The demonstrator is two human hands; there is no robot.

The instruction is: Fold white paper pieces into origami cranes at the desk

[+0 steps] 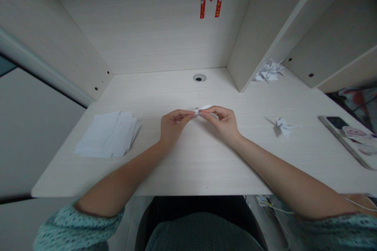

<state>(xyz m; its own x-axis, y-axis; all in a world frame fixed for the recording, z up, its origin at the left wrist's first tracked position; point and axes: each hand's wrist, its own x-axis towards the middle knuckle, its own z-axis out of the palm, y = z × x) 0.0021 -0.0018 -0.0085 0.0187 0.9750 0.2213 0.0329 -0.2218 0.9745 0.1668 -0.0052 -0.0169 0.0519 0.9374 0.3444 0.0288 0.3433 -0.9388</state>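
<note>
Both hands meet mid-desk: the left hand (172, 123) and right hand (224, 119) pinch a small folded white paper (203, 108) between closed fingertips. A stack of white sheets (108, 135) lies at nine o'clock, a finished paper crane (281, 124) at three o'clock, a phone (350, 139) beyond it

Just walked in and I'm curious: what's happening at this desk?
A person sits at a light wooden desk, pinching a small folded piece of white paper between the left hand and the right hand. A stack of white sheets lies to the left, a folded paper figure to the right, more folded ones on the shelf behind, and a phone at far right.
</note>
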